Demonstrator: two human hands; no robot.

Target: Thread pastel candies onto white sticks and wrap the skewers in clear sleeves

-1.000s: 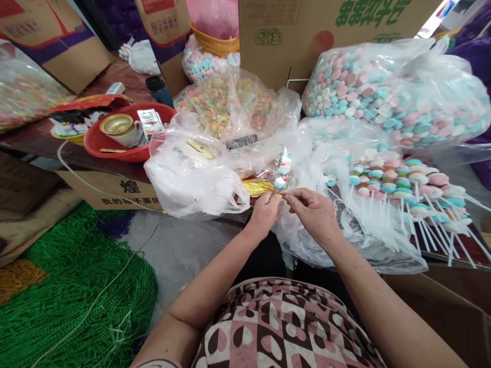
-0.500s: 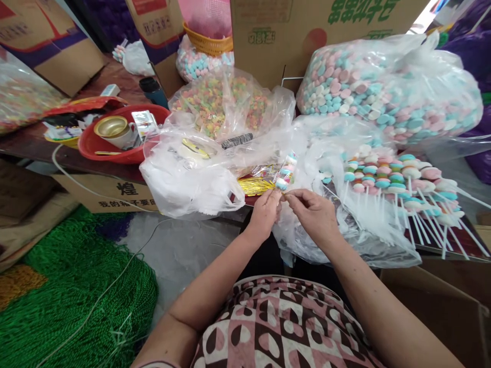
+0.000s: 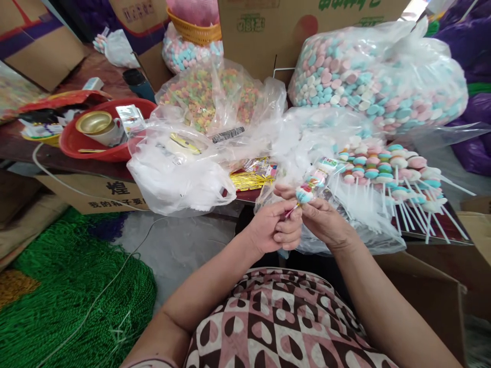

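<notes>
A marshmallow skewer (image 3: 305, 193) in a clear printed wrapper slants up and to the right between my hands. Closed around its lower end and stick is my left hand (image 3: 282, 227), its fingers curled. My right hand (image 3: 326, 221) pinches the wrapper's gathered base beside the lowest marshmallow; its fingertips are partly hidden. Gold twist ties (image 3: 249, 181) lie in a bundle left of the hands. To the right, several unwrapped marshmallow skewers (image 3: 383, 163) rest in a pile with their white sticks pointing toward me.
A big bag of marshmallows (image 3: 376, 76) stands at the back right, and a bag of gummy candy (image 3: 207, 97) at the back middle. On the left are a red basin (image 3: 69, 145), a white plastic bag (image 3: 180, 189) and green cords (image 3: 95, 286) on the floor.
Both hands have shifted right and nearer to me with the wrapped skewer, which now tilts further right. The left fingers have curled around its lower end.
</notes>
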